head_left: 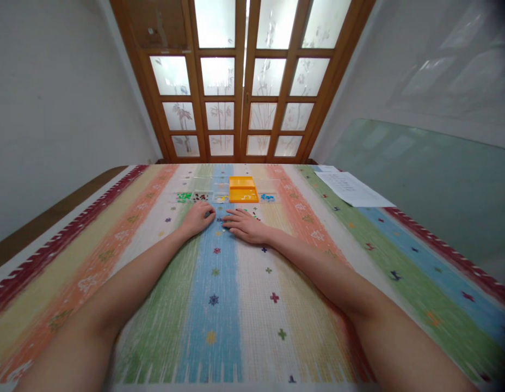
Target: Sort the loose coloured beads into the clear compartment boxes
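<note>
My left hand point(198, 219) rests on the striped tablecloth with its fingers curled in and the thumb near the fingertips. Whatever it may hold is too small to make out. To its right, my right hand point(246, 226) lies palm down with its fingers stretched out toward the left one. A few tiny red and green pieces point(256, 215) lie just beyond the right hand. Past both hands stands an orange box point(243, 183) with its lid up and small pale pieces inside. Clear boxes beside it hold green pieces point(184, 196), dark red pieces point(201, 197), yellow pieces point(222, 199) and blue pieces point(268, 197).
The patterned tablecloth point(220, 326) covers the long table. Printed paper sheets point(354, 189) lie at the far right edge. A greenish glass panel point(419, 179) leans by the right wall. Wooden doors with frosted panes point(244, 98) close off the far end.
</note>
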